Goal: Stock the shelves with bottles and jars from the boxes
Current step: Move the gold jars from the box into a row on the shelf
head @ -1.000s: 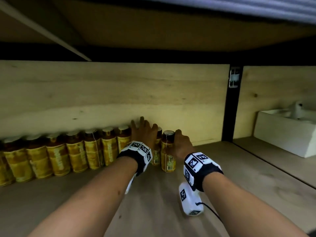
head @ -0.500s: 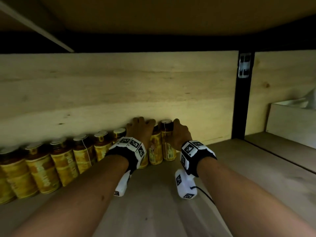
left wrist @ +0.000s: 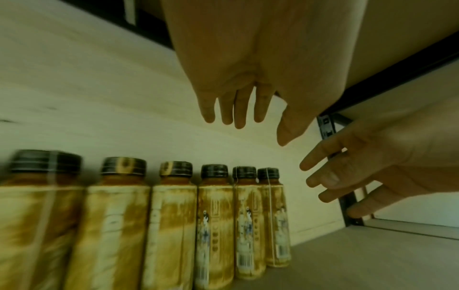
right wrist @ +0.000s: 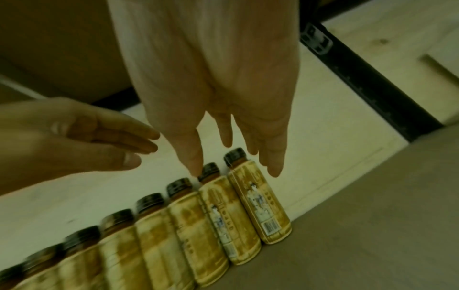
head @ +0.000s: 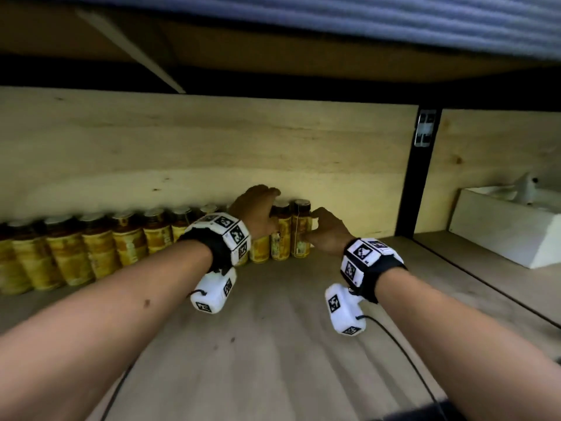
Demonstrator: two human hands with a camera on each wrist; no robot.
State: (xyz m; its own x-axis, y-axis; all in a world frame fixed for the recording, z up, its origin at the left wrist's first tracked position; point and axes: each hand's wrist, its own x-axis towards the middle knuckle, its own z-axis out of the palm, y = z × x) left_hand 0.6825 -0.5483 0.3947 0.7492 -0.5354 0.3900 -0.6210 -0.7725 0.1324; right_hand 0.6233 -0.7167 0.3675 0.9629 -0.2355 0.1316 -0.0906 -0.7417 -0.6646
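Observation:
A row of yellow-labelled bottles (head: pixel 100 247) with dark caps stands against the wooden back wall of the shelf. The rightmost bottle (head: pixel 300 229) (left wrist: pixel 275 215) (right wrist: pixel 261 202) ends the row, tight against its neighbour (head: pixel 280 232). My left hand (head: pixel 261 205) (left wrist: pixel 243 113) hovers above and in front of the bottle caps with straight fingers, holding nothing. My right hand (head: pixel 324 232) (right wrist: pixel 236 153) is just right of the last bottle, fingers spread and empty, near the last two caps. Whether a fingertip touches a cap I cannot tell.
The wooden shelf board (head: pixel 273 344) stretches toward me. A black upright post (head: pixel 416 177) divides the bay at the right. Beyond it a white box (head: pixel 501 232) sits on the neighbouring shelf. Another shelf board (head: pixel 273 50) hangs low overhead.
Both hands have let go of the two rightmost bottles and drawn slightly back and apart with fingers straightened. The bottles stay upright at the end of the row.

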